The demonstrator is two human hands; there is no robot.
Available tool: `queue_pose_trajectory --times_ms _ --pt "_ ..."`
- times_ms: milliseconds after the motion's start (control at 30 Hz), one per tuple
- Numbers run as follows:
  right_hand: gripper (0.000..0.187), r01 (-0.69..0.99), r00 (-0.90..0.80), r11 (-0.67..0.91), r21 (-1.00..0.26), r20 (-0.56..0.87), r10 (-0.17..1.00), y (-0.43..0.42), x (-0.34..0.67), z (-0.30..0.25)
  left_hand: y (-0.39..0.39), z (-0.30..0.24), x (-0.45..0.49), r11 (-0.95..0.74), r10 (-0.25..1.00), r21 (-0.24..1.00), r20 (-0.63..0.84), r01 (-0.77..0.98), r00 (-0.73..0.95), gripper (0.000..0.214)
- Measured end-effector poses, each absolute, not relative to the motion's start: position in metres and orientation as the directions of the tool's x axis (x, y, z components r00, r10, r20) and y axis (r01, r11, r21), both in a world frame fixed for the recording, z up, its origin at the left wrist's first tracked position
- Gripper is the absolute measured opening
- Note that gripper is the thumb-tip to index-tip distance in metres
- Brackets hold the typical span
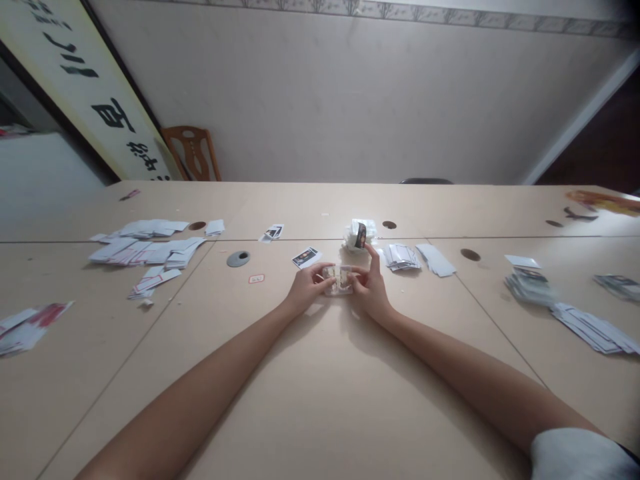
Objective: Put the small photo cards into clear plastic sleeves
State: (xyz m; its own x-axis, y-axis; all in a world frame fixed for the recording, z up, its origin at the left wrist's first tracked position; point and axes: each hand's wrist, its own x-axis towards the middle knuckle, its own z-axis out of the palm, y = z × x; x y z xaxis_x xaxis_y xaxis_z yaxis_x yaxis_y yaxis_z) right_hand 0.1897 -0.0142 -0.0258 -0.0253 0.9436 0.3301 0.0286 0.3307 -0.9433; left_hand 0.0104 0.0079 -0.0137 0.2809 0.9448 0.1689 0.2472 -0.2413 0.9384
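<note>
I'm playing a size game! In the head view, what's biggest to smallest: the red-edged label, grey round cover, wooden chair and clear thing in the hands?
1. Wooden chair, just the part showing
2. Clear thing, partly hidden
3. Grey round cover
4. Red-edged label

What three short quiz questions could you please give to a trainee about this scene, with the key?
1. True or false: the left grip and the right grip both touch the small clear item.
2. Choose: the picture card lies A) at the right edge of the picture; B) just beyond the left grip; C) on the near edge of the table.
3. Fill in: behind the table, toward the left of the picture, is a brown wooden ____.

Key: 1 true; 2 B; 3 chair.
</note>
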Motion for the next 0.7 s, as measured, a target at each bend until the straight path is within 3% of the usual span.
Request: queue_pose_trajectory --times_ms 167,300,400,700 --pt "0.066 0.104 0.067 0.378 -0.92 0.385 0.92 -0.0164 0.1906 -0.0197 0.009 -0.0158 0.0105 -0.202 0.954 0.955 0.143 0.215 0.262 0.052" --pt "0.037 0.108 0.234 0.491 -0.864 0.503 0.832 -0.014 0.1906 -0.0196 0.0108 -0.0182 0.0117 -0.148 0.965 0.971 0.102 0.185 0.24 0.056" --pt "0.018 0.092 0.241 0.523 -0.848 0.528 0.814 -0.0129 0.1903 -0.0218 0.0095 -0.0161 0.0119 -0.169 0.964 0.963 0.118 0.208 0.238 0.055" --pt "0.025 0.072 0.032 0.453 -0.888 0.456 0.889 -0.0187 0.1902 -0.0208 0.0028 -0.0111 0.0101 -0.173 0.962 0.967 0.125 0.185 0.243 0.044"
